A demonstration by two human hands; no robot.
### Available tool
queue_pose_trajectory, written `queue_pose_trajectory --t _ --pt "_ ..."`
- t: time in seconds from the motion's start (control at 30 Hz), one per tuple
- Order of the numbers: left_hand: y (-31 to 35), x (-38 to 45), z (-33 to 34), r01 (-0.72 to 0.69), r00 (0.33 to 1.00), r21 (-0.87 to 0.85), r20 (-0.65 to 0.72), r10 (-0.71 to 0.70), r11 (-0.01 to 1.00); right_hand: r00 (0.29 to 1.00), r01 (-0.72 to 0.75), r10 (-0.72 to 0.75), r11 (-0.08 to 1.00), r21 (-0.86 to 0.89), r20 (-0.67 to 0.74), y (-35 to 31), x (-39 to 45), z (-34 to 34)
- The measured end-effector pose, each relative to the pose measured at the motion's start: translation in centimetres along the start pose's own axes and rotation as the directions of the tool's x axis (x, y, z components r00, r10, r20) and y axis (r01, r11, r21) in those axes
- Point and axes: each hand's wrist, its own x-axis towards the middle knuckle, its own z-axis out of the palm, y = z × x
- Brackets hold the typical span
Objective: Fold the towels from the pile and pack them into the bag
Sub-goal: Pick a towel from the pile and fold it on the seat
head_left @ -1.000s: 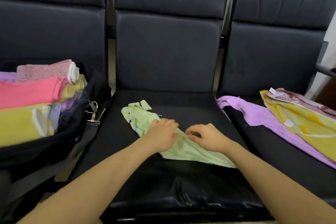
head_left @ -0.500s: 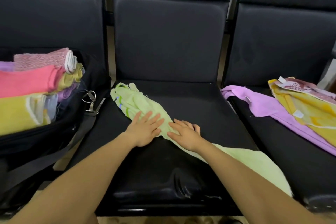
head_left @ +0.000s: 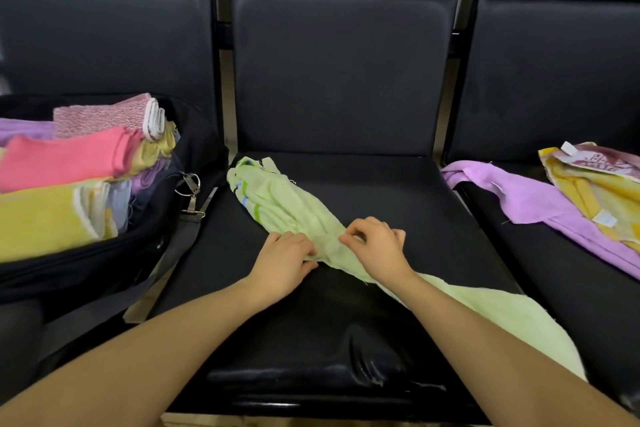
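A pale green towel (head_left: 287, 204) lies stretched diagonally across the middle black seat, bunched into a long strip, its far end striped near the bag and its near end under my right forearm. My left hand (head_left: 282, 262) grips the towel's middle with curled fingers. Just to its right, my right hand (head_left: 375, 246) pinches the same fabric. A black bag (head_left: 104, 263) on the left seat holds several folded towels, among them pink (head_left: 65, 159) and yellow (head_left: 41, 218). On the right seat lie a purple towel (head_left: 530, 198) and a yellow patterned towel (head_left: 595, 191).
Three black padded seats with backrests stand in a row. The bag's strap with a metal clip (head_left: 188, 189) hangs over the gap between the left and middle seats. The middle seat's front edge (head_left: 311, 388) is close below my arms.
Both hands went from lying flat on the green towel to curling round its middle. The towel lies longer across the seat than a second ago.
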Motion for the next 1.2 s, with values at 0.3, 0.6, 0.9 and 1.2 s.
queue_pose_trajectory --t 0.3,0.6,0.9,1.2 --pt "0.8 -0.2 -0.2 0.019 1.000 0.013 0.009 -0.019 1.000 1.000 -0.026 0.026 0.997 -0.079 -0.004 0.5 -0.8 -1.2" --pt "1.4 0.1 -1.1 0.108 0.979 -0.198 -0.148 -0.139 0.974 0.989 -0.110 0.118 0.990 -0.093 0.090 0.3 -1.6 -1.4" --pt "0.7 0.3 -8.0 0.151 0.845 -0.588 -0.340 -0.413 0.794 0.953 0.065 0.107 0.842 0.535 -0.284 -3.3 -1.2 -6.2" --pt "1.5 -0.6 -14.0 -0.076 0.735 -0.759 -0.481 -0.478 0.647 0.850 0.316 0.035 0.764 0.562 -0.525 -7.0 -2.6 -11.6"
